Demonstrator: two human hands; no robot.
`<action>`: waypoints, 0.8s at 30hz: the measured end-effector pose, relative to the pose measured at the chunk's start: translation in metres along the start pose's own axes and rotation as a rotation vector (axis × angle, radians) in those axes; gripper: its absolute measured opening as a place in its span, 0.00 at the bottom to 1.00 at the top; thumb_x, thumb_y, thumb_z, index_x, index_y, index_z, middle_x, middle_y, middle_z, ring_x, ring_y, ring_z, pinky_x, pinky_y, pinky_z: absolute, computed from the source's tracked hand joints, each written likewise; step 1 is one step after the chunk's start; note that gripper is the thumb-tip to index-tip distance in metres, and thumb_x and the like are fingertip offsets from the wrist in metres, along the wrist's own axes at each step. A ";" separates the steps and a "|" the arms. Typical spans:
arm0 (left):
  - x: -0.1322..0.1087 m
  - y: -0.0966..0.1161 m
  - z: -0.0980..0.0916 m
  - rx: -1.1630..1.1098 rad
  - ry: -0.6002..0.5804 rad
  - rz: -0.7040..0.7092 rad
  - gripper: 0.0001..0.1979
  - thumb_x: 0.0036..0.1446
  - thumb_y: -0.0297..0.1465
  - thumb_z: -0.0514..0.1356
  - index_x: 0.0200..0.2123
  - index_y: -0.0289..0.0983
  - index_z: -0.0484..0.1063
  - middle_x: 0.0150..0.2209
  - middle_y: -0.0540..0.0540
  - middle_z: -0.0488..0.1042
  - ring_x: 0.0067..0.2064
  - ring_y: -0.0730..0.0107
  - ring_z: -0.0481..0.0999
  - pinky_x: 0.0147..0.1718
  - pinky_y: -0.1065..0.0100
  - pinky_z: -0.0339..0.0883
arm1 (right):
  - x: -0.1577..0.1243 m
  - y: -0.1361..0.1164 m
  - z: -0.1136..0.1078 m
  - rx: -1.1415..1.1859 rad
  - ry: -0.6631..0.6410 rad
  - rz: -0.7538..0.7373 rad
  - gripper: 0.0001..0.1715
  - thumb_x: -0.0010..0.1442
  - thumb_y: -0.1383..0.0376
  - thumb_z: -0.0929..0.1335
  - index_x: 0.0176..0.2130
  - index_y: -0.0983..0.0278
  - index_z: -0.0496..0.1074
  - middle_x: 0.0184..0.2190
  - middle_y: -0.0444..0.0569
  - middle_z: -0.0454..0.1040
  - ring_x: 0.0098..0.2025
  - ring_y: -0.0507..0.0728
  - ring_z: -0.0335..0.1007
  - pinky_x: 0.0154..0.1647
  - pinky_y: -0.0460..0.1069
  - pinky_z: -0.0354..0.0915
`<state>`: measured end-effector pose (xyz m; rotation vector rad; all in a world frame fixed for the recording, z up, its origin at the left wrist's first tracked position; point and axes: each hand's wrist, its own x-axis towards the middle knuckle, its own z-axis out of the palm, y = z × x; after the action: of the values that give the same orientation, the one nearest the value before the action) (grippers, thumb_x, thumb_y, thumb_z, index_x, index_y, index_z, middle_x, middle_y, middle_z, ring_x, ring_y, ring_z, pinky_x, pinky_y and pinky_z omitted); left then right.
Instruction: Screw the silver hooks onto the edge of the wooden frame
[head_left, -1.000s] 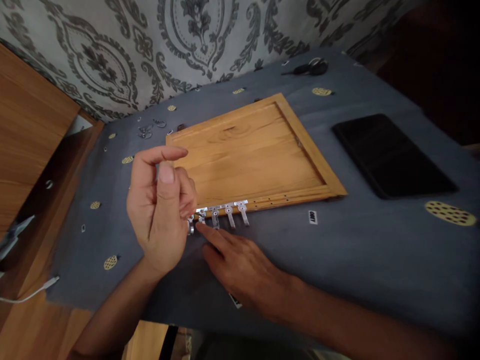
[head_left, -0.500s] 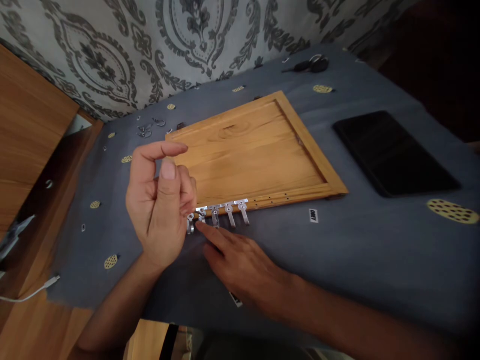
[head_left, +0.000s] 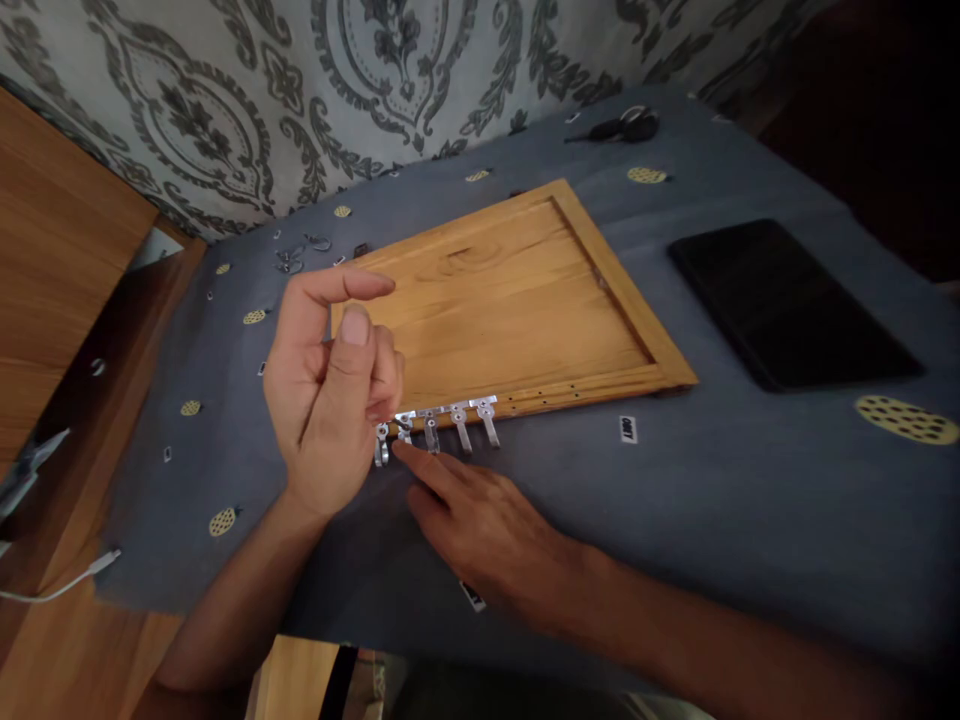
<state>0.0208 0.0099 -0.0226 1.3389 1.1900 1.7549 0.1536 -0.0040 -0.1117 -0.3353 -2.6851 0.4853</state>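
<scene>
My left hand [head_left: 330, 385] is raised over the near left corner of a framed wooden board [head_left: 480, 290]. Its thumb presses against the curled fingers, and the index finger is bent above. A thin dark metal tip shows just below those fingers, but what it belongs to is hidden. Along the board's near edge runs a row of several silver metal hooks [head_left: 461, 428]. My right hand [head_left: 495, 530] lies low in front of them, index finger stretched out to the lower end of a hook near the left of the row, its other fingers loosely bent.
Dark loose hooks [head_left: 291, 258] lie at the back left on the blue patterned cloth [head_left: 750, 500]. A black tablet [head_left: 795, 305] is at the right, and a dark-handled tool [head_left: 622, 125] at the back. A white cable [head_left: 101, 565] ends near the left edge.
My left hand has shifted slightly right and up, the thumb rising with it. My right hand keeps its place at the hook.
</scene>
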 end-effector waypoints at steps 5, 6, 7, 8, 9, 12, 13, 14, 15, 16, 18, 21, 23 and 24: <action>0.004 -0.001 -0.003 -0.030 -0.053 0.004 0.04 0.65 0.32 0.61 0.39 0.38 0.72 0.17 0.59 0.48 0.16 0.81 0.49 0.14 0.76 0.46 | 0.000 0.000 0.002 0.027 0.031 -0.002 0.12 0.61 0.79 0.63 0.41 0.72 0.73 0.58 0.69 0.70 0.46 0.63 0.76 0.40 0.56 0.76; 0.005 -0.001 -0.003 -0.034 -0.064 -0.002 0.04 0.64 0.32 0.61 0.39 0.38 0.72 0.17 0.59 0.48 0.15 0.81 0.48 0.14 0.76 0.46 | -0.001 0.000 0.003 0.037 0.038 -0.002 0.12 0.61 0.79 0.62 0.42 0.72 0.73 0.58 0.69 0.69 0.46 0.63 0.76 0.40 0.56 0.76; 0.006 -0.002 -0.004 -0.035 -0.075 -0.010 0.04 0.64 0.32 0.61 0.39 0.38 0.72 0.16 0.59 0.48 0.15 0.81 0.48 0.13 0.77 0.47 | -0.001 0.000 0.004 0.045 0.040 -0.002 0.13 0.62 0.79 0.62 0.42 0.72 0.73 0.58 0.70 0.69 0.47 0.63 0.76 0.40 0.56 0.76; 0.008 -0.002 -0.005 -0.037 -0.085 -0.018 0.03 0.64 0.32 0.61 0.39 0.39 0.72 0.16 0.60 0.48 0.15 0.82 0.47 0.13 0.77 0.47 | -0.001 0.000 0.004 0.048 0.043 -0.001 0.13 0.62 0.79 0.62 0.42 0.72 0.73 0.59 0.70 0.69 0.47 0.64 0.76 0.39 0.56 0.76; 0.009 -0.002 -0.005 -0.041 -0.095 -0.023 0.03 0.64 0.32 0.61 0.39 0.39 0.73 0.16 0.60 0.48 0.15 0.82 0.46 0.13 0.77 0.46 | -0.001 0.000 0.005 0.049 0.039 0.000 0.13 0.62 0.79 0.62 0.42 0.72 0.73 0.59 0.69 0.69 0.47 0.64 0.76 0.39 0.57 0.76; 0.012 -0.002 -0.006 -0.059 -0.119 -0.037 0.02 0.62 0.31 0.62 0.38 0.40 0.73 0.16 0.60 0.45 0.15 0.82 0.44 0.12 0.78 0.46 | -0.002 0.000 0.005 0.038 0.034 0.000 0.13 0.61 0.79 0.63 0.42 0.71 0.73 0.60 0.68 0.68 0.47 0.64 0.76 0.40 0.57 0.76; 0.012 -0.002 -0.006 -0.064 -0.126 -0.043 0.02 0.62 0.31 0.62 0.38 0.39 0.73 0.16 0.60 0.45 0.15 0.82 0.44 0.12 0.78 0.47 | -0.002 0.000 0.004 0.029 0.034 0.000 0.13 0.61 0.79 0.63 0.42 0.71 0.73 0.60 0.68 0.68 0.47 0.64 0.76 0.40 0.56 0.76; 0.013 -0.002 -0.006 -0.069 -0.134 -0.046 0.02 0.62 0.31 0.62 0.37 0.39 0.73 0.16 0.60 0.44 0.15 0.82 0.44 0.12 0.78 0.46 | -0.002 0.000 0.004 0.019 0.036 0.000 0.12 0.61 0.79 0.63 0.41 0.71 0.73 0.59 0.68 0.69 0.46 0.63 0.76 0.39 0.56 0.76; 0.013 -0.002 -0.005 -0.072 -0.142 -0.048 0.02 0.62 0.31 0.62 0.37 0.39 0.73 0.16 0.60 0.44 0.15 0.82 0.44 0.13 0.78 0.46 | -0.002 0.000 0.004 0.011 0.041 -0.003 0.12 0.61 0.79 0.63 0.41 0.71 0.74 0.59 0.67 0.69 0.45 0.63 0.76 0.38 0.56 0.76; 0.013 -0.002 -0.005 -0.075 -0.151 -0.049 0.02 0.63 0.31 0.62 0.37 0.39 0.73 0.16 0.60 0.44 0.15 0.82 0.44 0.13 0.78 0.46 | -0.002 0.000 0.004 0.007 0.042 -0.006 0.12 0.62 0.79 0.62 0.41 0.71 0.74 0.58 0.67 0.70 0.45 0.63 0.76 0.38 0.56 0.76; 0.013 -0.002 -0.005 -0.078 -0.162 -0.052 0.02 0.63 0.31 0.62 0.37 0.39 0.72 0.16 0.60 0.44 0.15 0.83 0.44 0.13 0.78 0.46 | -0.002 0.000 0.003 0.015 0.042 -0.012 0.14 0.63 0.78 0.61 0.41 0.71 0.74 0.58 0.67 0.70 0.45 0.62 0.76 0.38 0.55 0.76; 0.013 -0.001 -0.006 -0.075 -0.164 -0.063 0.03 0.62 0.31 0.62 0.36 0.39 0.71 0.17 0.60 0.44 0.15 0.83 0.45 0.13 0.78 0.45 | -0.002 0.000 0.003 0.025 0.058 -0.004 0.14 0.64 0.78 0.61 0.41 0.71 0.74 0.58 0.67 0.70 0.45 0.61 0.76 0.39 0.55 0.75; 0.013 -0.001 -0.007 -0.066 -0.167 -0.073 0.03 0.62 0.32 0.63 0.36 0.39 0.71 0.17 0.60 0.44 0.14 0.83 0.45 0.13 0.78 0.45 | -0.002 0.000 0.004 0.013 0.075 -0.003 0.12 0.63 0.78 0.62 0.41 0.71 0.74 0.57 0.67 0.71 0.44 0.61 0.76 0.38 0.54 0.75; 0.013 -0.001 -0.007 -0.062 -0.171 -0.077 0.04 0.62 0.32 0.63 0.36 0.40 0.71 0.17 0.60 0.44 0.14 0.83 0.45 0.13 0.78 0.45 | -0.001 0.000 0.004 0.002 0.081 -0.005 0.12 0.63 0.78 0.62 0.40 0.71 0.74 0.57 0.67 0.71 0.43 0.61 0.76 0.37 0.54 0.75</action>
<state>0.0103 0.0201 -0.0193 1.3591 1.0705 1.5763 0.1533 -0.0052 -0.1159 -0.3401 -2.6064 0.4636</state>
